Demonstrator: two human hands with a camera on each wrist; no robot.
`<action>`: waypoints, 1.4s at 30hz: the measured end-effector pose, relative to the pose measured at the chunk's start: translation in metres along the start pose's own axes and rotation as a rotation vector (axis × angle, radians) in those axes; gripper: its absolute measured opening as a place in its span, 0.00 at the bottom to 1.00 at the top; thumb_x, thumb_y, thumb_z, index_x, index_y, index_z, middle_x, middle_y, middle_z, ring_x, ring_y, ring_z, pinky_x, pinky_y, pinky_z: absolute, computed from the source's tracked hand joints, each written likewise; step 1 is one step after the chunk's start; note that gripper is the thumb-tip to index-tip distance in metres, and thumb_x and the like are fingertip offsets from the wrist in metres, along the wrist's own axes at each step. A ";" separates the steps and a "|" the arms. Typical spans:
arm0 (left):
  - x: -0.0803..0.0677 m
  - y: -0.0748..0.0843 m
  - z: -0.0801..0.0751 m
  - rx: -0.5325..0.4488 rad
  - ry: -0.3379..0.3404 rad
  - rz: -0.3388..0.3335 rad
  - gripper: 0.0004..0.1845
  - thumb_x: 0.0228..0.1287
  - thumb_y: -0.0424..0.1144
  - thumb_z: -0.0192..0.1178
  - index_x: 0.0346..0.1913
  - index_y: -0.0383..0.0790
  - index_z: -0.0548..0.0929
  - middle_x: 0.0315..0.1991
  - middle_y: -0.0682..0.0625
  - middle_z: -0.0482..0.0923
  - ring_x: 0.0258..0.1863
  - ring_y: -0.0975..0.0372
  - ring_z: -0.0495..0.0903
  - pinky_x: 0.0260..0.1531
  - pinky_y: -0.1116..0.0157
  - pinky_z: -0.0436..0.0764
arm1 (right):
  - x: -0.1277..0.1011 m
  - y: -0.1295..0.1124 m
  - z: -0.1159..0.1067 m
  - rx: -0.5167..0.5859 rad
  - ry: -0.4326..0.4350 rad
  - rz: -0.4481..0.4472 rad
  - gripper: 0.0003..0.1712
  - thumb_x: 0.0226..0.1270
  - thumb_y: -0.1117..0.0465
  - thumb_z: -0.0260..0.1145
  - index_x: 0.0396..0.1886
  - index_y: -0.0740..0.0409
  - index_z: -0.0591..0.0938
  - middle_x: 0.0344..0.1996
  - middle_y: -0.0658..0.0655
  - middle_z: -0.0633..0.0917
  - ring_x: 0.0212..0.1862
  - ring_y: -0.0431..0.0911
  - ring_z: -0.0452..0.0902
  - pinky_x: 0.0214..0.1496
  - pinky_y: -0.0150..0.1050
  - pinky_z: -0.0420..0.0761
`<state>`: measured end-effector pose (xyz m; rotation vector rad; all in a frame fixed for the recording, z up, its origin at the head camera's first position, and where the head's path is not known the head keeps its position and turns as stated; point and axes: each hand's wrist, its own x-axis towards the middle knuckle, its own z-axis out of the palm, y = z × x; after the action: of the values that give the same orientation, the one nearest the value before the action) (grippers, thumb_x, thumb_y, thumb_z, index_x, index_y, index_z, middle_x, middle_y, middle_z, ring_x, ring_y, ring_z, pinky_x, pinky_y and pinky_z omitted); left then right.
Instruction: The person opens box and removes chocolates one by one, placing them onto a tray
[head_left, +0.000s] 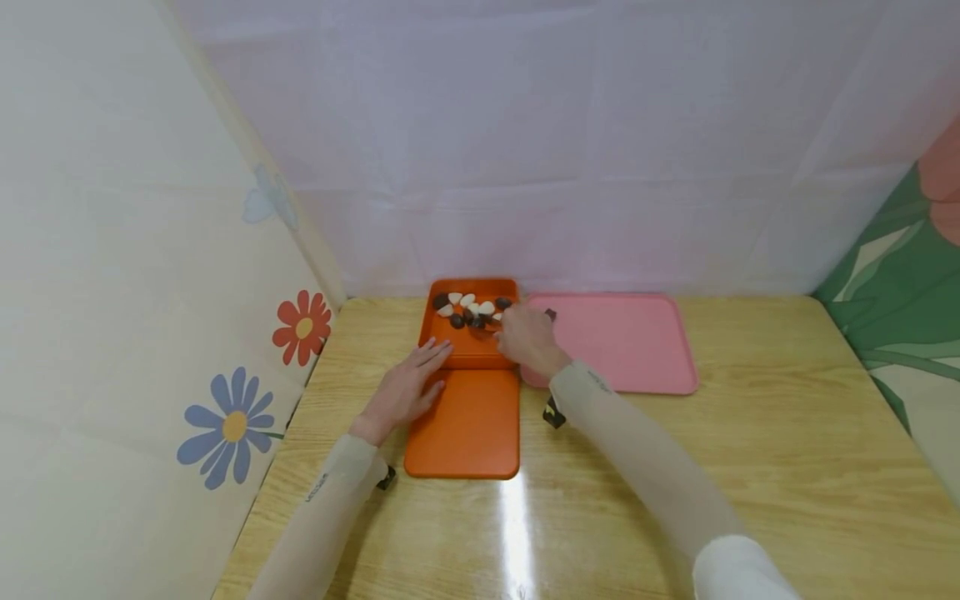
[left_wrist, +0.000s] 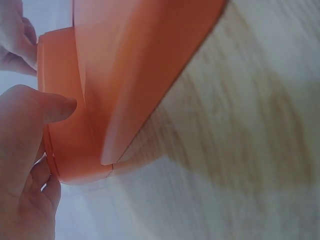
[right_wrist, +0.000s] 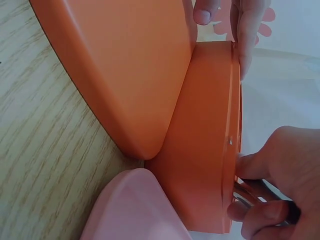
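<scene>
A: What's on the wooden table point(head_left: 750, 467)?

B: An orange box point(head_left: 471, 337), lid folded toward the person, pink tray point(head_left: 630, 342) touching its right.

A: Hands?

B: Left hand point(head_left: 405, 390) flat, fingers straight on the box's left edge. Right hand point(head_left: 527, 337) curled, pinching tongs point(right_wrist: 260, 192) over the black and white stones point(head_left: 468, 310).

1. The table point(head_left: 750, 467) under my arms looks like pale wood grain with a glossy coat; a bright streak of light reflects off it.
2. The orange box point(head_left: 471, 346) looks like smooth plastic with a soft sheen, and so does its orange lid point(head_left: 465, 425).
3. The pink tray point(head_left: 622, 342) looks like smooth, matt plastic.
4. The dark and white pieces point(head_left: 468, 310) in the box look smooth and slightly shiny.
5. My sleeves point(head_left: 637, 458) are thin, matt, pale cloth.
6. The backdrop point(head_left: 562, 142) is creased, matt sheeting; whether cloth or paper, I cannot tell.
</scene>
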<state>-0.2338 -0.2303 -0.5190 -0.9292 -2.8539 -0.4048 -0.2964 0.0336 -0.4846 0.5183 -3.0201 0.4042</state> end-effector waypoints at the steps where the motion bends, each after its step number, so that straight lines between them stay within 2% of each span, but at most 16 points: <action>1: 0.000 0.000 0.000 -0.002 -0.001 -0.001 0.35 0.75 0.36 0.67 0.81 0.37 0.69 0.81 0.44 0.68 0.82 0.45 0.64 0.78 0.44 0.67 | -0.001 0.000 0.000 0.004 0.000 -0.002 0.30 0.78 0.49 0.70 0.13 0.51 0.74 0.14 0.47 0.66 0.14 0.39 0.59 0.14 0.35 0.61; 7: 0.001 0.000 0.000 -0.009 0.002 0.000 0.35 0.75 0.36 0.68 0.81 0.38 0.70 0.81 0.44 0.68 0.82 0.45 0.65 0.78 0.44 0.68 | -0.003 -0.002 -0.002 0.047 0.022 -0.001 0.31 0.77 0.50 0.71 0.12 0.51 0.73 0.14 0.48 0.66 0.15 0.38 0.58 0.14 0.34 0.59; 16: 0.000 -0.002 0.002 -0.019 -0.013 -0.023 0.36 0.76 0.37 0.67 0.82 0.40 0.68 0.82 0.44 0.66 0.83 0.46 0.62 0.78 0.44 0.68 | -0.007 -0.008 -0.012 -0.022 0.074 -0.005 0.34 0.77 0.47 0.70 0.12 0.50 0.67 0.15 0.48 0.60 0.14 0.37 0.52 0.13 0.33 0.53; 19: -0.001 -0.003 0.002 -0.024 -0.014 -0.027 0.36 0.76 0.37 0.67 0.82 0.40 0.68 0.82 0.44 0.66 0.83 0.46 0.62 0.78 0.44 0.67 | -0.009 -0.008 -0.018 0.007 0.064 0.005 0.32 0.77 0.48 0.70 0.14 0.51 0.68 0.18 0.49 0.64 0.15 0.38 0.54 0.14 0.32 0.56; 21: -0.001 -0.003 0.002 -0.019 -0.010 -0.025 0.36 0.76 0.37 0.67 0.82 0.40 0.68 0.82 0.44 0.66 0.83 0.46 0.62 0.78 0.43 0.68 | -0.011 -0.007 -0.022 0.034 0.052 0.010 0.29 0.77 0.48 0.70 0.17 0.52 0.71 0.21 0.50 0.69 0.18 0.39 0.59 0.15 0.32 0.61; 25: -0.002 -0.004 0.004 -0.018 0.003 -0.016 0.36 0.75 0.37 0.67 0.82 0.39 0.68 0.82 0.44 0.67 0.82 0.45 0.63 0.78 0.43 0.67 | -0.012 -0.001 -0.030 0.096 0.019 0.012 0.20 0.78 0.50 0.69 0.25 0.54 0.80 0.28 0.53 0.80 0.24 0.41 0.68 0.20 0.34 0.71; 28: -0.002 -0.004 0.004 -0.021 0.002 -0.012 0.36 0.75 0.37 0.67 0.82 0.39 0.68 0.82 0.44 0.66 0.82 0.45 0.63 0.78 0.43 0.67 | -0.013 0.005 -0.036 0.152 0.006 0.023 0.15 0.78 0.51 0.68 0.36 0.57 0.88 0.36 0.56 0.89 0.25 0.41 0.69 0.23 0.34 0.72; 31: -0.001 -0.004 0.003 -0.022 0.000 -0.013 0.36 0.76 0.37 0.67 0.82 0.39 0.67 0.82 0.44 0.66 0.83 0.46 0.62 0.78 0.43 0.67 | -0.014 0.013 -0.041 0.198 0.017 0.040 0.16 0.78 0.52 0.69 0.48 0.60 0.90 0.41 0.58 0.90 0.24 0.41 0.69 0.22 0.34 0.71; 33: -0.001 -0.004 0.003 -0.024 -0.003 -0.015 0.36 0.76 0.37 0.67 0.82 0.39 0.67 0.82 0.44 0.66 0.83 0.46 0.62 0.79 0.44 0.67 | -0.014 0.019 -0.043 0.203 0.040 0.044 0.17 0.77 0.51 0.69 0.52 0.60 0.90 0.40 0.56 0.89 0.25 0.42 0.70 0.23 0.34 0.71; 35: -0.001 -0.004 0.003 -0.026 -0.005 -0.016 0.36 0.75 0.37 0.67 0.82 0.39 0.68 0.82 0.44 0.66 0.83 0.46 0.62 0.79 0.44 0.67 | -0.015 0.024 -0.046 0.216 0.063 0.045 0.16 0.77 0.51 0.70 0.50 0.59 0.90 0.34 0.55 0.85 0.26 0.44 0.73 0.24 0.35 0.73; 38: -0.001 -0.004 0.003 -0.028 -0.009 -0.019 0.36 0.76 0.37 0.67 0.82 0.40 0.68 0.82 0.45 0.66 0.83 0.46 0.62 0.79 0.44 0.67 | -0.016 0.032 -0.052 0.206 0.097 0.044 0.15 0.77 0.50 0.69 0.46 0.57 0.91 0.32 0.54 0.83 0.28 0.47 0.75 0.25 0.38 0.74; 42: 0.001 -0.004 0.003 -0.029 -0.012 -0.021 0.36 0.76 0.37 0.67 0.82 0.40 0.68 0.82 0.44 0.66 0.83 0.46 0.62 0.78 0.44 0.68 | -0.019 0.043 -0.060 0.211 0.108 0.050 0.19 0.79 0.48 0.66 0.50 0.56 0.92 0.28 0.54 0.81 0.24 0.45 0.72 0.20 0.36 0.70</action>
<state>-0.2365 -0.2320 -0.5221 -0.9102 -2.8785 -0.4451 -0.2920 0.0943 -0.4393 0.4177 -2.9075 0.7345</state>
